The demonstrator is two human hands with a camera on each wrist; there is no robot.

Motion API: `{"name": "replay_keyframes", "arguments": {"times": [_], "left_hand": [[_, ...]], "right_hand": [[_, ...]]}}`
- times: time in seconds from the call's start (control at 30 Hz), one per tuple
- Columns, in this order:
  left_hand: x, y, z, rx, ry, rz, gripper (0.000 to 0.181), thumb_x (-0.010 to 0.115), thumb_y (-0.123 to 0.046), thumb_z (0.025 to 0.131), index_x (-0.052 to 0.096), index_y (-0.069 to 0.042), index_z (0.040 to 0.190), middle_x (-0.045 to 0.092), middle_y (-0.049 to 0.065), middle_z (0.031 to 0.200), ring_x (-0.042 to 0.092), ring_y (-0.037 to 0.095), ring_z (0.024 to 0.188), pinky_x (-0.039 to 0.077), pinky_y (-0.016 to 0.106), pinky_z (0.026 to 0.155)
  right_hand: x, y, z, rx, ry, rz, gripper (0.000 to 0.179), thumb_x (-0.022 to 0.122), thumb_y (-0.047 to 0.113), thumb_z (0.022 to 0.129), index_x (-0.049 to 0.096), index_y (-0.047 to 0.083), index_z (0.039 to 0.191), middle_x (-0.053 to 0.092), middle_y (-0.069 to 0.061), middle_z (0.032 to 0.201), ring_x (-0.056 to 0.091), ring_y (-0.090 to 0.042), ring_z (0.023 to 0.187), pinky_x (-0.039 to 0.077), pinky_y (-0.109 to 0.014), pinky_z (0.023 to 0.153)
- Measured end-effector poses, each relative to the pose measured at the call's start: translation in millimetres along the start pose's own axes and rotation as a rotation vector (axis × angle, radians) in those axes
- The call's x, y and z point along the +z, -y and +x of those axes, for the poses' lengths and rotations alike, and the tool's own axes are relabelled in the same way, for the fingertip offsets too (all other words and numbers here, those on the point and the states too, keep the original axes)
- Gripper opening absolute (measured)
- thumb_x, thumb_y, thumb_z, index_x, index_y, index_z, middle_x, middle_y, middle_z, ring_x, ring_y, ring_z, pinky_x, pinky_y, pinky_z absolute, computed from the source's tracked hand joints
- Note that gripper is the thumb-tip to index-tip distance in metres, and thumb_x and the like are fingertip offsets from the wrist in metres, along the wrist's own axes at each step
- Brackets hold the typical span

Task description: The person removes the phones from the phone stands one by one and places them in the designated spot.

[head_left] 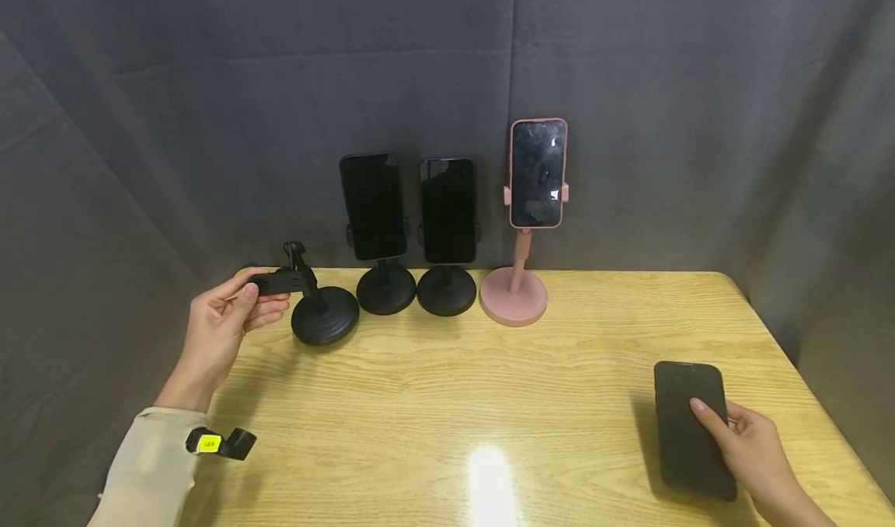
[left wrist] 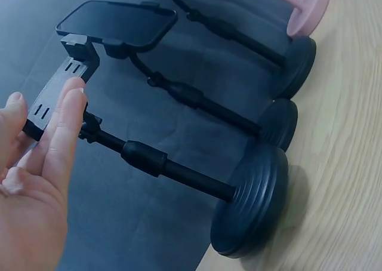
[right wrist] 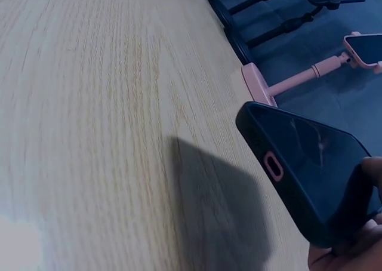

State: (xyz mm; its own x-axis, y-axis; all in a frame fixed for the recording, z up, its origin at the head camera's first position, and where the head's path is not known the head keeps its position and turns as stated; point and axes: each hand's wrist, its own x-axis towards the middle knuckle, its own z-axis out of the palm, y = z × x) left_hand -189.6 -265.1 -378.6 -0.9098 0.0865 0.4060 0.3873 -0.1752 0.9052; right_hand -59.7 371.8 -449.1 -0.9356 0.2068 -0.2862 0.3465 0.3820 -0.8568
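Observation:
With thumb and fingers, my left hand (head_left: 227, 313) pinches the clamp head of a black phone stand (head_left: 325, 315) at the table's left back. In the left wrist view the clamp (left wrist: 57, 95) holds no phone, and its round base (left wrist: 253, 202) rests on the wood. At the right front, my right hand (head_left: 758, 449) grips a black smartphone (head_left: 688, 434), thumb over its dark screen. The right wrist view shows the phone's case (right wrist: 292, 193) raised above the table, its shadow below. The fingers behind the phone are mostly hidden.
Two black stands (head_left: 386, 287) (head_left: 446, 290) and a pink stand (head_left: 513, 298) line the table's back edge. Each bears an upright phone (head_left: 375, 208) (head_left: 448, 212) (head_left: 538, 173). Grey cloth (head_left: 664, 123) hangs behind the wooden table (head_left: 559, 387).

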Motion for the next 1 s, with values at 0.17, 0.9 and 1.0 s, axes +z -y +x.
{"name": "replay_keyframes", "arguments": {"times": [0.17,0.9,1.0], "left_hand": [[-2.3,3.1,5.1,-0.018,-0.039,-0.023,0.033,0.051,-0.006,0.104,0.055,0.011,0.132,0.080,0.007,0.096,0.078,0.014,0.083,0.060,0.026,0.078],[-14.5,19.7,33.7,-0.094,0.033,-0.024,0.030,0.053,-0.008,0.104,0.060,-0.005,0.133,0.080,0.005,0.098,0.078,0.012,0.088,0.059,0.025,0.080],[-15.8,22.0,36.9,-0.102,0.041,-0.024,0.030,0.053,-0.009,0.104,0.060,-0.005,0.133,0.080,0.005,0.098,0.078,0.012,0.088,0.059,0.025,0.081]], "right_hand": [[-6,-4,-0.8,0.069,0.053,-0.023,0.074,0.045,0.045,0.107,0.036,-0.019,0.145,0.080,0.005,0.087,0.077,-0.011,0.079,0.063,-0.031,0.071],[-25,-18,0.3,0.041,0.208,-0.227,0.066,0.041,0.039,0.110,0.048,-0.021,0.135,0.079,-0.003,0.086,0.074,-0.011,0.076,0.061,-0.029,0.070],[-29,-21,0.2,0.028,0.244,-0.214,0.066,0.040,0.038,0.110,0.047,-0.022,0.134,0.079,-0.004,0.089,0.076,-0.014,0.077,0.062,-0.031,0.069]]}}
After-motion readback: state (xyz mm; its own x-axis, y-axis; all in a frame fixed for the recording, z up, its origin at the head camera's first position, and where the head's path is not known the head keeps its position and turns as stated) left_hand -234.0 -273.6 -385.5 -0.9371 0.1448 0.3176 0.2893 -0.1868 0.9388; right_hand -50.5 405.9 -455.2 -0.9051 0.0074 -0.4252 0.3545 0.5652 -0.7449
